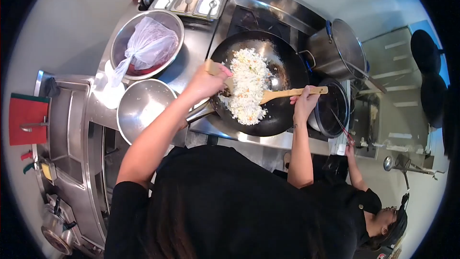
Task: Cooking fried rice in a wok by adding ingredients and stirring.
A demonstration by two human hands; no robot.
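Note:
A heap of white rice (249, 90) with orange and green bits lies in a large black wok (287, 68) on the stove. My left hand (210, 82) grips a wooden utensil (212, 67) over the wok's left side; its lower end is mostly hidden by the hand and rice. From the right, my right hand (304, 106) holds a wooden spatula (284, 94) by its handle. The spatula's blade touches the right edge of the rice. Below my left forearm, the wok's metal handle (200, 112) sticks out toward the lower left.
Left of the wok stand a steel bowl (124, 111) and another bowl (116, 55) holding a tied plastic bag (152, 39). Seasoning pans (188, 3) with spoons sit behind. A tall stockpot (332, 50) and a dark pot (332, 108) flank the right, where a co-worker (373, 201) holds tongs (345, 133).

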